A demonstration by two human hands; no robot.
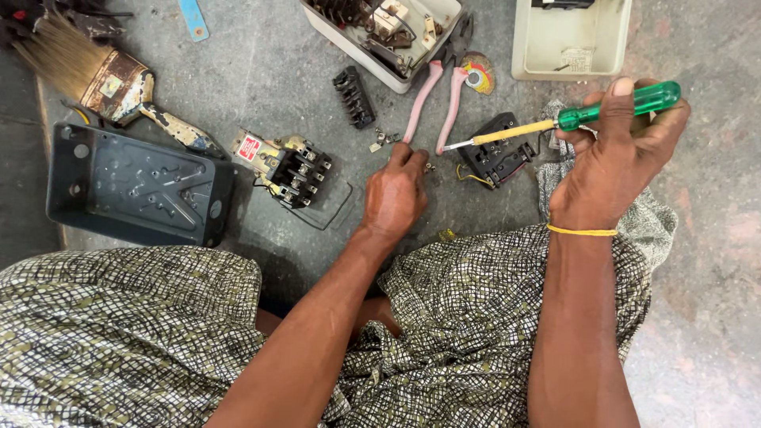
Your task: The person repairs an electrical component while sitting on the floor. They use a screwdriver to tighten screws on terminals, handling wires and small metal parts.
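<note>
A: Right hand (614, 162) is wrapped round the screwdriver (587, 117), green handle, thumb on top, tip aimed left and down toward the pliers (434, 99).

B: Left?

A: Left hand (394, 194) is down on the floor (261, 71), fingers curled, tips at a few small screws (386, 139) just ahead of it. Can't tell if it has one pinched or is only touching.

B: How to do it clean?

A: My read: pinch one screw at a time, keep the rest together. They're tiny on grey concrete, easy to lose. Keep the driver tip clear of the left fingers.

B: What's close?

A: Black switch block (495, 158) just right of the left hand, under the driver shaft, yellow wire off its side. Pliers' pink handles right past the fingertips, nearly touching. They crowd the screws.

B: Further out?

A: Left of the left hand: contactor (292, 168) with wire looped under it, then a dark plastic cover (139, 186). Small terminal strip (353, 97) ahead-left. Paintbrush (103, 75) far left. Two cream boxes ahead: one (380, 32) full of parts, one (571, 40) nearly bare. Cloth (650, 218) under the right wrist.
</note>
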